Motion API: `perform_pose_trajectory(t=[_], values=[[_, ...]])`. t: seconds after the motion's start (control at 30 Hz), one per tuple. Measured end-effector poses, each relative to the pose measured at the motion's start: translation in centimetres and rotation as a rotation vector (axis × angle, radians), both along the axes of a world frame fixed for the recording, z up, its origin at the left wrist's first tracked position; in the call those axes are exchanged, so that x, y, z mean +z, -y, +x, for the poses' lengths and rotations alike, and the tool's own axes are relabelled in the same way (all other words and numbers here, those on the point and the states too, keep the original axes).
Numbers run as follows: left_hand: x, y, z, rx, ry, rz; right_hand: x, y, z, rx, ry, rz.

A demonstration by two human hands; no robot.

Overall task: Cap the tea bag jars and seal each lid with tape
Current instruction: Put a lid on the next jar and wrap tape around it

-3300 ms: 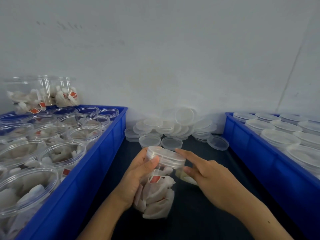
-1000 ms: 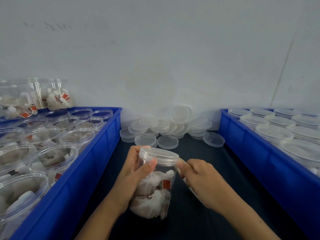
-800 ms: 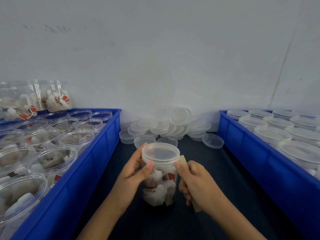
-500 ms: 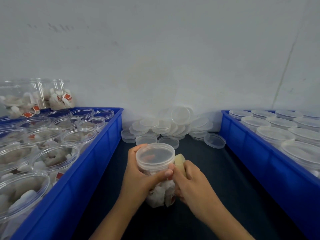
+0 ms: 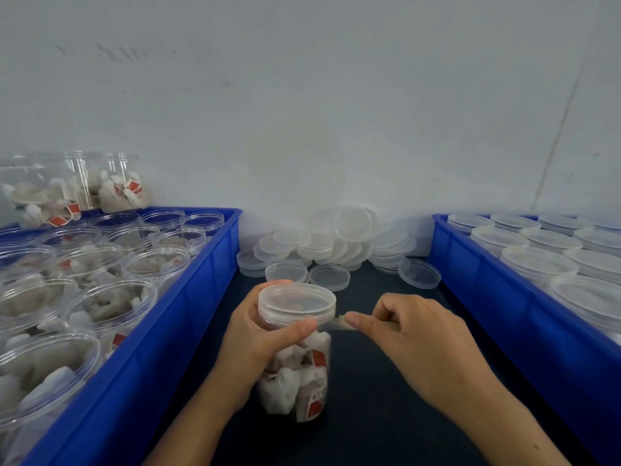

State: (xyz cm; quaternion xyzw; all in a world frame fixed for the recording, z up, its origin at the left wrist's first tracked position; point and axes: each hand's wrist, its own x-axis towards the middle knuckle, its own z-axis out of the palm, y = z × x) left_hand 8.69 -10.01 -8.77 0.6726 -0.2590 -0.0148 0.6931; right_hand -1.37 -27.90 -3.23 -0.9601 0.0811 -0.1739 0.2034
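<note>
A clear jar [image 5: 299, 375] full of white tea bags stands on the dark table between two crates, its translucent lid [image 5: 296, 301] on. My left hand [image 5: 258, 334] grips the jar just under the lid, thumb across the front. My right hand [image 5: 413, 341] pinches a strip of tape [image 5: 340, 322] that stretches from the lid's right edge to my thumb and forefinger. The tape roll is hidden behind that hand.
A blue crate [image 5: 158, 334] on the left holds several uncapped jars of tea bags. Another blue crate [image 5: 504, 297] on the right holds several capped jars. Loose lids [image 5: 336, 250] are piled against the white wall behind.
The jar has come upright and nearer to me. My right hand has drawn away to the right of the lid, stretching a strip of tape out from it.
</note>
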Motion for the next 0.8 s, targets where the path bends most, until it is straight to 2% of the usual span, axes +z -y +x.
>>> perform_pose_trajectory(t=[0.4,0.8], values=[[0.2,0.0,0.1,-0.124,-0.196,-0.07,-0.8,0.3,0.8,-0.003,0.082,-0.061],[0.3,0.1,-0.1,-0.137,-0.253,-0.109,-1.5,-0.3,1.5,0.005,0.031,-0.02]])
